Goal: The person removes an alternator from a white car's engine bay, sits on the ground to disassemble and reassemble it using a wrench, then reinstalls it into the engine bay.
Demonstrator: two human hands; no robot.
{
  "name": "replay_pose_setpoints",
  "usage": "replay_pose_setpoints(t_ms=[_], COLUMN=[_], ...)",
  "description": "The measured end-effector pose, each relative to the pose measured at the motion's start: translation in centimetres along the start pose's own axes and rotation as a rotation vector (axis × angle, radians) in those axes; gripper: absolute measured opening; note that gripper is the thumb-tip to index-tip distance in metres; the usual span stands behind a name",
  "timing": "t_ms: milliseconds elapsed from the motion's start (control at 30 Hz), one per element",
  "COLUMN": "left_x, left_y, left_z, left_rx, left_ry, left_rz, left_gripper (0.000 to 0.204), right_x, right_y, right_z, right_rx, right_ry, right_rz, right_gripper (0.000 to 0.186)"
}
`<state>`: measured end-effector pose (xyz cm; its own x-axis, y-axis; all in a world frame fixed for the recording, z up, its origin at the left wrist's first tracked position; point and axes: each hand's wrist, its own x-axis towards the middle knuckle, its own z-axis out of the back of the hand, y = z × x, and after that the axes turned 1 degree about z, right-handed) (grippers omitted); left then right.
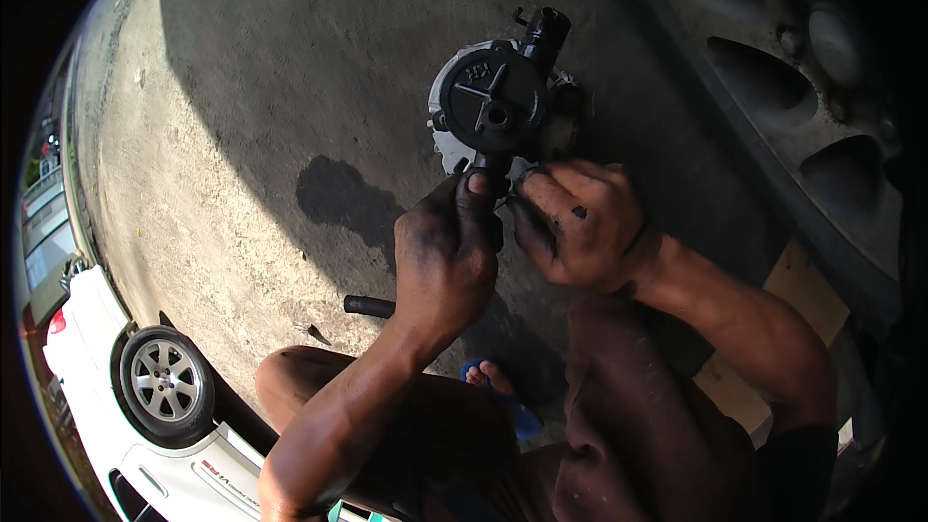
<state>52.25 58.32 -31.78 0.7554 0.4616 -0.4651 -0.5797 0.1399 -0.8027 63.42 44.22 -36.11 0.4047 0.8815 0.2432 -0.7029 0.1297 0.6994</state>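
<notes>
A vehicle alternator with a silver metal body stands upright before me. On its top sits a round black vacuum pump with raised ribs and a small round boss. A black pipe fitting juts from its far right side. My left hand is closed on the pump's near end, its thumb pressed on a short black stub. Close beside it, my right hand is closed with fingers curled at the near right edge. What those fingers pinch is hidden. Dark grease smears both hands.
A black rubber hose end shows beside my left wrist. Concrete ground lies around, half in shadow. A large wheel is close on the right, near a piece of cardboard. A white vehicle stands at lower left. A blue sandal is below.
</notes>
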Motion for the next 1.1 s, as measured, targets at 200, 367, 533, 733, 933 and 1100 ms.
replay_pose_setpoints(t_ms=[200,367,533,733,933,1100], left_x=[0.3,0.4,0.8,1.1,1.1,0.6], left_y=[0.3,-0.5,-0.5,-0.2,-0.7,-1.0], left_z=[0.5,1.2,2.8,3.7,3.4,3.1], left_rx=[0.04,0.123,-0.095,-0.452,-0.315,-0.355], left_ry=[0.001,0.01,0.209,0.258,0.222,0.172], left_rz=[0.009,-0.009,0.164,0.33,0.276,0.288], left_gripper=[0.038,0.041,0.048,0.043,0.041,0.038], right_x=[0.8,1.8,1.1,-0.7,-1.5,-1.9], right_y=[1.6,2.1,1.9,3.0,2.8,2.4], right_z=[0.2,0.6,0.5,-0.2,0.4,0.4], right_rx=[0.349,0.797,0.971,0.485,0.047,0.149], right_ry=[0.068,0.077,0.132,-0.065,0.009,0.044], right_rz=[-0.456,-0.778,-0.812,-0.57,-0.363,-0.34], right_gripper=[0.019,0.021,0.031,0.036,0.033,0.032])
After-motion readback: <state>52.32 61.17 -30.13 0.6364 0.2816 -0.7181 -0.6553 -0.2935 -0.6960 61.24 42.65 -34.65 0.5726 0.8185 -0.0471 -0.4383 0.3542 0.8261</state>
